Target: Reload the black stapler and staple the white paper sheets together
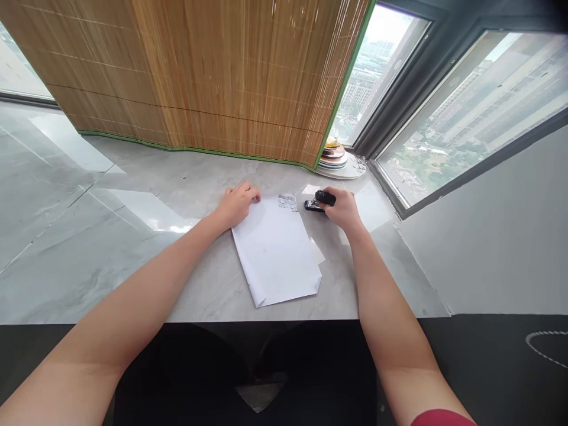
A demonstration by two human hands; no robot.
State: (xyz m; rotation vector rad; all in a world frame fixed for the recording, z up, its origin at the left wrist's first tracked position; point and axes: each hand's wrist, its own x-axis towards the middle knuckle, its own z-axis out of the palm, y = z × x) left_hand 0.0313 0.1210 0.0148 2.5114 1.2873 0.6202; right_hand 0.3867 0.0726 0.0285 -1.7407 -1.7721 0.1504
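Note:
White paper sheets [277, 254] lie on the marbled ledge in front of me, with a block of dense dark marks [287, 202] near their top right corner. The lower corners of the paper are folded or curled. My left hand [239, 203] is closed at the upper left edge of the paper, its fingertips bent against it. To the right of the paper, my right hand [341, 207] grips a black stapler [316, 205] by its rear end. The stapler's jaws point left toward the marked corner, a small gap away from the paper.
A bamboo blind [213, 77] with green edging hangs down to the back of the ledge [146, 254]. Stacked plates [341, 165] stand in the far right corner by the windows [470, 118]. A white wall [497, 236] bounds the right side.

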